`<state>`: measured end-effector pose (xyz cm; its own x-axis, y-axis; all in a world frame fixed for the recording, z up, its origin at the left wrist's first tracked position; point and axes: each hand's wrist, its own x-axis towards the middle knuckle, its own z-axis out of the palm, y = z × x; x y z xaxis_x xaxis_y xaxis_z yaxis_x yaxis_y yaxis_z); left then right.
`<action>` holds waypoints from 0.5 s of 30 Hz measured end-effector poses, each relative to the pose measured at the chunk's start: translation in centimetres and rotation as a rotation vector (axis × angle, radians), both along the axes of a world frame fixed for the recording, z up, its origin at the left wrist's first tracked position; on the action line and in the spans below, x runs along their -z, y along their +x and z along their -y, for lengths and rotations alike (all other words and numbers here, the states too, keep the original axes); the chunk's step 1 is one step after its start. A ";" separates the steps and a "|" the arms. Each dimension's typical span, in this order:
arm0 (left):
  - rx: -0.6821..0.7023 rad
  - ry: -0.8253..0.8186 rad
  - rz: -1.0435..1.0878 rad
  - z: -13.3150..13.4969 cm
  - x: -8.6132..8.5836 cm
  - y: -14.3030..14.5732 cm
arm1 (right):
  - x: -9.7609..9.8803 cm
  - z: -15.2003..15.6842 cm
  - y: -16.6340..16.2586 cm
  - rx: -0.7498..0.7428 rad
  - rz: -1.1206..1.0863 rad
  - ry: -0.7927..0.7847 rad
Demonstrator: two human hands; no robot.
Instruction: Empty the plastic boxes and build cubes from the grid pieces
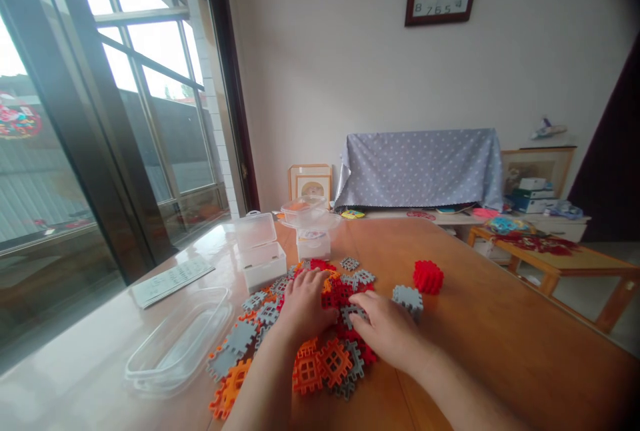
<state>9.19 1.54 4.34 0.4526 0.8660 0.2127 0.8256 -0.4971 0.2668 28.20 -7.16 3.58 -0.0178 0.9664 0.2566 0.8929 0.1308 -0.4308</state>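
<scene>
Sunlit wooden tabletop (500,324) at mid-frame, strewn with interlocking plastic tiles (325,364), likely light, stiff, best pinched by notched edges; left hand (303,304) spread loosely, flat on pile, right hand (385,331) fingering a grey tile (350,313), nothing visibly clasped.

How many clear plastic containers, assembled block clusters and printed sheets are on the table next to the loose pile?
Clear plastic containers: 3 (shallow tray, hinged-lid box, stacked tubs)
Assembled block clusters: 2 (red block ball, grey block cluster)
Printed sheet: 1
Total: 6
</scene>
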 end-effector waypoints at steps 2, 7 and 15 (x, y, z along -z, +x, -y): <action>0.098 -0.075 -0.068 0.2 0.5 0.3 | 0.1 -0.1 0.0 -0.005 -0.019 0.008; 0.054 0.000 -0.075 0.2 0.6 0.5 | 0.5 -0.2 0.0 -0.002 -0.060 0.012; -0.126 0.054 -0.028 -0.1 -1.0 -0.1 | 0.5 -0.4 0.0 -0.015 -0.081 -0.002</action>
<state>9.12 1.69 5.35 0.3472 0.9041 0.2490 0.8892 -0.4017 0.2190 28.22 -6.79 3.04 -0.0118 0.9665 0.2563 0.8528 0.1436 -0.5022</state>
